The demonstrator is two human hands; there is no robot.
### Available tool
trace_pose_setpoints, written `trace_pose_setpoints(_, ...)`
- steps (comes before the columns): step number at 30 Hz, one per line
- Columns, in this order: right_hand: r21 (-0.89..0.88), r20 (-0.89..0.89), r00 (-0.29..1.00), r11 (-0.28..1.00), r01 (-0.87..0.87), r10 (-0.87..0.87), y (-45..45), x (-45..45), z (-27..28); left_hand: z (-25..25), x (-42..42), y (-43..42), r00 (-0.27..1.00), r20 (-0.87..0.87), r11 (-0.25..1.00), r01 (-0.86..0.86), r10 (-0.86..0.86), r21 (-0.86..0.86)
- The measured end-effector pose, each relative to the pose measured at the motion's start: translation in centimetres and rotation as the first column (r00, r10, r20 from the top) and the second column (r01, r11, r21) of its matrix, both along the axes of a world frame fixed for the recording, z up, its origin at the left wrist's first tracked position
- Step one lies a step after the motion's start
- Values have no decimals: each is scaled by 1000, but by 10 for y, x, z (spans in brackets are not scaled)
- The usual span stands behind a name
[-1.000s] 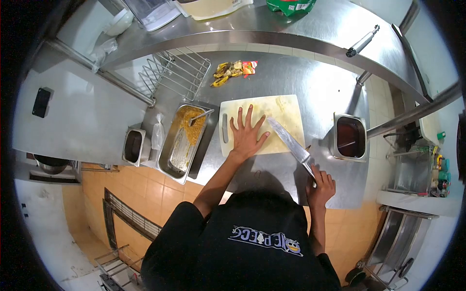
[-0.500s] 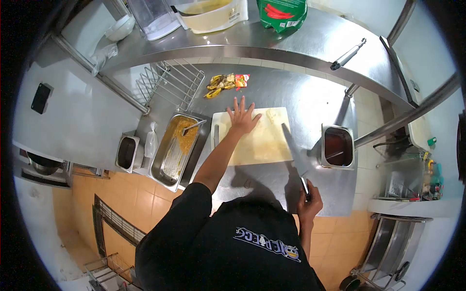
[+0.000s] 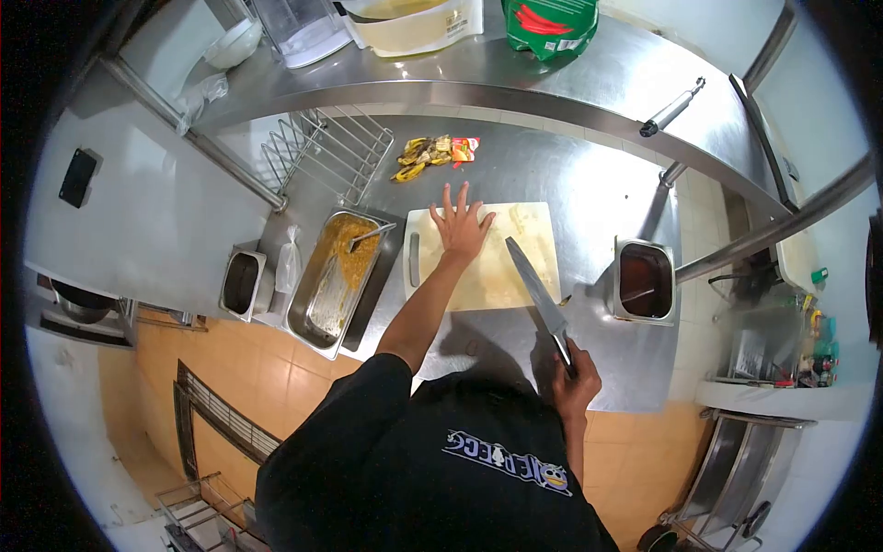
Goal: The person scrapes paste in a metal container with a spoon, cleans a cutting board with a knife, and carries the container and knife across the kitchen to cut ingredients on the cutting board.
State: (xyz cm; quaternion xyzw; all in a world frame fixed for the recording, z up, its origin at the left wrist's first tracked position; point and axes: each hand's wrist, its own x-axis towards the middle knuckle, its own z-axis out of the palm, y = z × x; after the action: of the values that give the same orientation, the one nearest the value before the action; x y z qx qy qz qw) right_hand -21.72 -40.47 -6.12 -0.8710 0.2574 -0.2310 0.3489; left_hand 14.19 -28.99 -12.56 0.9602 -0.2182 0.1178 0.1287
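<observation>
My left hand point(image 3: 463, 232) lies flat with fingers spread on a cream cutting board point(image 3: 506, 276), near its far edge. In my right hand point(image 3: 577, 382) is the black handle of a large kitchen knife point(image 3: 536, 289). Its blade slants away from me, the tip over the right half of the board; whether it touches the board I cannot tell. A pale smear point(image 3: 526, 219) marks the board's far right part. Just right of the blade, a small dark scrap point(image 3: 565, 300) shows by the board's near corner.
Left of the board stands a long steel pan point(image 3: 308, 317) with an orange-brown mixture and a spoon point(image 3: 372, 235). A steel container point(image 3: 664, 315) of dark red-brown liquid stands right. Banana peels point(image 3: 410, 171) and a red packet point(image 3: 464, 149) lie behind. A steel shelf point(image 3: 552, 97) spans above.
The knife has swung left over the board, and its blade now shows broadside. My right hand has shifted slightly left and nearer to me. My left hand stays spread on the board.
</observation>
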Motion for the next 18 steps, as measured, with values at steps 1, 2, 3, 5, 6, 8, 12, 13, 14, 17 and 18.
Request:
trace_pose_setpoints(1, -2, 2, 1000, 1000, -5, 5, 0, 1, 1, 1, -1, 0, 1000, 13, 1000, -20, 20, 10)
trace_pose_setpoints(2, -9, -12, 1000, 1000, 0, 0, 0, 2, 3, 1, -1, 0, 999, 26, 999, -39, 38, 20)
trace_pose_setpoints(3, -15, -26, 1000, 1000, 8, -8, 1, 2, 3, 2, -1, 1, 999, 29, 999, -40, 40, 21)
trace_pose_setpoints(5, -33, 0, 1000, 999, 9, -9, 0, 2, -1, 2, -3, 4, 1000, 11, 1000, -19, 19, 15)
trace_pose_setpoints(6, -52, 23, 1000, 999, 10, -9, -1, 1, -2, 0, -6, 6, 1000, 13, 1000, -19, 18, 16)
trace_pose_setpoints(8, -47, 23, 1000, 999, 10, -9, -1, 0, -1, -4, -12, 10, 989, 141, 998, 38, -46, 57)
trace_pose_setpoints(12, -55, 38, 999, 998, 15, -13, 0, -1, -6, 11, -35, 18, 995, 77, 995, 54, -61, 86)
trace_pose_setpoints(13, -51, 33, 999, 999, 12, -10, -1, -2, -8, 13, -42, 21, 995, 63, 993, 72, -78, 89)
trace_pose_setpoints(14, -30, 45, 999, 1000, 7, -6, -2, -4, -11, 15, -50, 25, 994, 46, 992, 90, -94, 91)
trace_pose_setpoints(17, 5, 58, 998, 1000, -6, 6, 0, -2, -10, 10, -63, 38, 990, 59, 987, 124, -131, 100)
trace_pose_setpoints(18, 19, 57, 998, 1000, -12, 11, 0, -2, -9, 10, -69, 42, 990, 55, 988, 122, -127, 99)
